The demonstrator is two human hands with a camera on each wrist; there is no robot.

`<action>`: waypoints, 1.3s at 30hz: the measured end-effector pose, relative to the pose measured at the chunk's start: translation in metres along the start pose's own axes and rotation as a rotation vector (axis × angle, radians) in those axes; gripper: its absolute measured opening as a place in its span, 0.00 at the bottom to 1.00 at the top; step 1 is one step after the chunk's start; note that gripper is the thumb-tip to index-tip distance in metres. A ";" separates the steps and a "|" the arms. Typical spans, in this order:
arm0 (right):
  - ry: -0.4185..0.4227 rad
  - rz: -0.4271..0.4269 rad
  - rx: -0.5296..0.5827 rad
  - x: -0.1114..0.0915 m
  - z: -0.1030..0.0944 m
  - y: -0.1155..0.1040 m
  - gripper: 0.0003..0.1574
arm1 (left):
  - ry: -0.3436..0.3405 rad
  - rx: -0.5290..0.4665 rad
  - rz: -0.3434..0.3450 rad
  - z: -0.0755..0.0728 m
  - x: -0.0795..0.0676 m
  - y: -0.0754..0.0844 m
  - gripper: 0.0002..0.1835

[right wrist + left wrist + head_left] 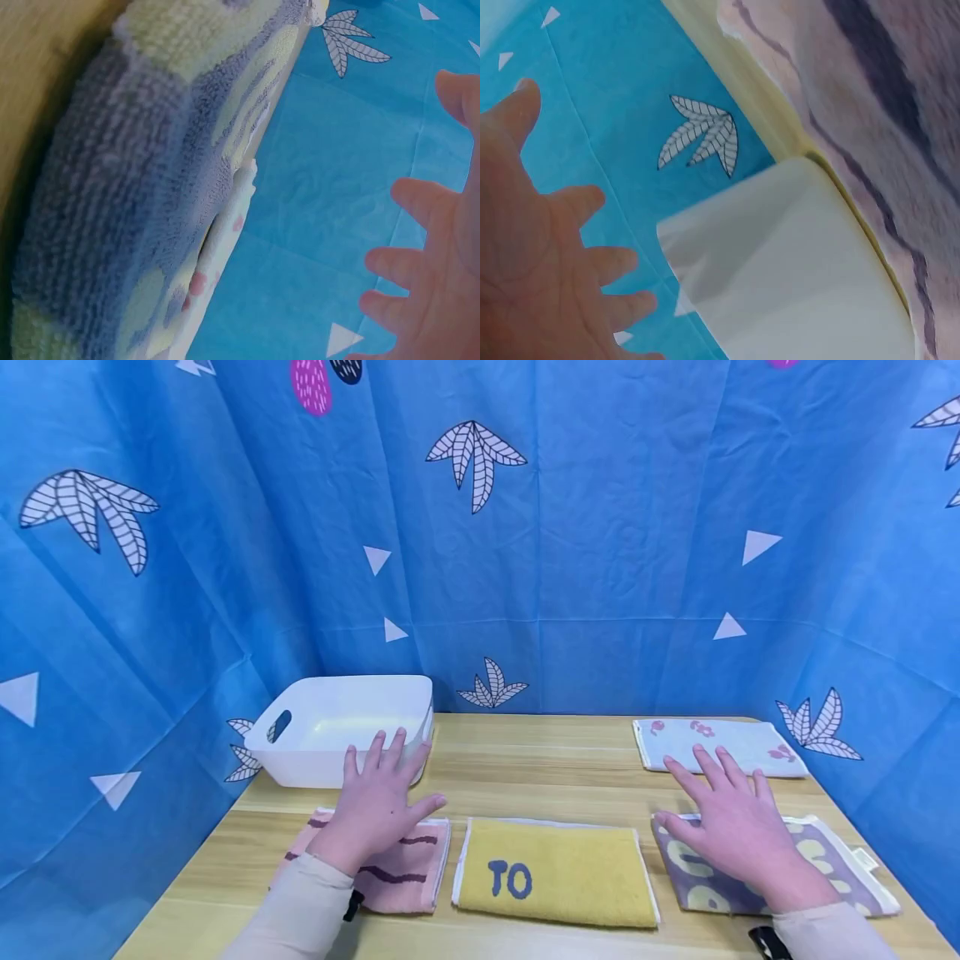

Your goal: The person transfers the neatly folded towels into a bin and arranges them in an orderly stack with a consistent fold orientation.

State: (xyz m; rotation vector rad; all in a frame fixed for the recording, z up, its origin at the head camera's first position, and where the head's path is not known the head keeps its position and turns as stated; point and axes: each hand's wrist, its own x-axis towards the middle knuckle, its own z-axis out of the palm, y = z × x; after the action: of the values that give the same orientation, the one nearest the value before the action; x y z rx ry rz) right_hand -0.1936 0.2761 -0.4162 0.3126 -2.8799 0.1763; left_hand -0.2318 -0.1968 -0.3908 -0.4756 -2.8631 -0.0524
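My left hand point(381, 810) is spread above a folded pink towel point(405, 877) with dark wavy stripes, its fingertips overlapping the white basket in the head view. My right hand point(738, 831) spreads its fingers over a folded purple towel point(705, 893) with pale yellow-green letters. Nothing is held in either hand. Between them lies a folded yellow towel point(570, 877) marked "TO". In the left wrist view the fingers point(577, 206) stand apart, away from the pink towel point(840, 90). The right wrist view shows the purple towel point(127, 165) close up, with the fingers point(424, 202) clear of it.
A white plastic basket point(315, 768) with a handle slot stands at the table's back left. Toward the back right lies a folded pale towel point(720, 735) with pink flowers. Blue patterned curtains point(600, 527) enclose the wooden table point(510, 785) at the back and sides.
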 end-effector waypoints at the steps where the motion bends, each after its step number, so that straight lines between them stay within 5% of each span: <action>1: -0.001 0.000 0.001 0.000 0.001 0.000 0.55 | -0.004 -0.003 -0.006 -0.001 0.000 -0.002 0.49; 16: 0.018 -0.014 -0.001 -0.004 0.005 0.006 0.52 | -0.030 -0.009 -0.074 -0.009 0.004 -0.044 0.51; 39: 0.009 -0.001 0.010 -0.009 0.006 0.008 0.52 | -0.056 -0.059 -0.121 0.007 0.006 -0.102 0.46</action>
State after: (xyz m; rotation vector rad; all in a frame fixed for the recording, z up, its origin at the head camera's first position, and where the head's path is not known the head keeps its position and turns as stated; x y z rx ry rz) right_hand -0.1881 0.2846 -0.4245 0.3148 -2.8709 0.1918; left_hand -0.2716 -0.2915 -0.3957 -0.3186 -2.9492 -0.1471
